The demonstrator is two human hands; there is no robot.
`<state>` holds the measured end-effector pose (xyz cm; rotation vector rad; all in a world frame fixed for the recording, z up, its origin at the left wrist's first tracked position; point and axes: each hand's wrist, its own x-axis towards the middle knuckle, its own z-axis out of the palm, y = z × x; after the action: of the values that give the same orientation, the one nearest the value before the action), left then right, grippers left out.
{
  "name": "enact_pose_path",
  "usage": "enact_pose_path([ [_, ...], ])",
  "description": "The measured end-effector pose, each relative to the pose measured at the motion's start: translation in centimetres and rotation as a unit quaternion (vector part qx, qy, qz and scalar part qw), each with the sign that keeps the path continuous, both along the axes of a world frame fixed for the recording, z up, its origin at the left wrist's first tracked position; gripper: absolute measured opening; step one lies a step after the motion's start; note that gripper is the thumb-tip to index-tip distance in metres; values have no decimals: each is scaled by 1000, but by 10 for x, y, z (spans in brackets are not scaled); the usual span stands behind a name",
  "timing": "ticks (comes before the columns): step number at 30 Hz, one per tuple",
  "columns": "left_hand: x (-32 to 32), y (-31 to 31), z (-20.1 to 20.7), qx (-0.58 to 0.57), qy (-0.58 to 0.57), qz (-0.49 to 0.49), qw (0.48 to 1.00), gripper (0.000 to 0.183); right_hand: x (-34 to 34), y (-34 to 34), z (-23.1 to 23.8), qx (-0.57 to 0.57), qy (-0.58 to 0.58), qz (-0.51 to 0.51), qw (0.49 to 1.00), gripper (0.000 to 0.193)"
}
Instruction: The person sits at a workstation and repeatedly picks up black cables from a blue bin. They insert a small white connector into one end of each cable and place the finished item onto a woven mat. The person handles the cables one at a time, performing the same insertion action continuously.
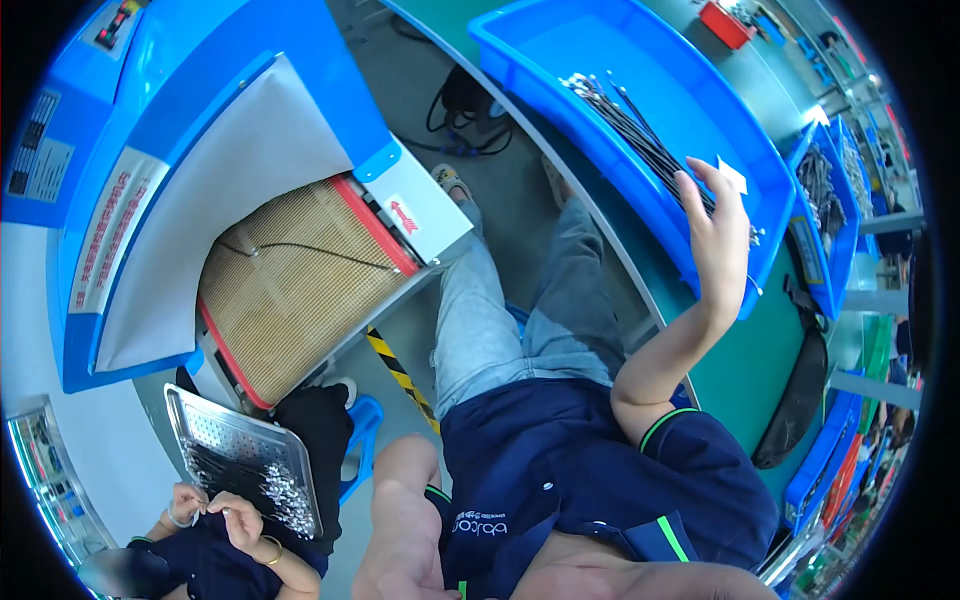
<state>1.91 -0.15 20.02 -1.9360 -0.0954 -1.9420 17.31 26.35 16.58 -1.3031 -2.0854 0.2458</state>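
Above the near part of a long blue plastic bin on my right is my right hand, its fingers apart and slightly curved. Beneath and just beyond its fingertips lies a bundle of thin black cables with shiny metal ends. Nothing shows in its grip, and contact with the cables cannot be made out. A small white piece lies in the bin beside the fingers. My left arm is bent at the elbow and runs out at the lower edge, where the hand is hidden.
At left, a blue machine has a tan mesh conveyor carrying one black cable. A co-worker's hands are beside a metal tray of cables. More blue bins and a black strap-like item lie right.
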Motion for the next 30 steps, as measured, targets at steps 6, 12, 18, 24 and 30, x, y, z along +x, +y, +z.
enact_pose_path([
  [6,5,15,15,-75,25,-89,993,23,23,20,-19,-153,3,-18,988,32],
  [12,3,8,16,-112,20,-17,993,23,6,36,-15,-229,-42,27,972,22],
  [18,-22,24,0,-148,-21,33,988,22,5,43,-17,-228,-59,1,972,15],
  [24,-14,13,2,-166,-32,150,974,22,-1,27,-6,-90,133,-32,986,19],
  [30,-27,30,-28,-199,-83,236,948,21,12,3,11,16,283,-69,957,8],
])
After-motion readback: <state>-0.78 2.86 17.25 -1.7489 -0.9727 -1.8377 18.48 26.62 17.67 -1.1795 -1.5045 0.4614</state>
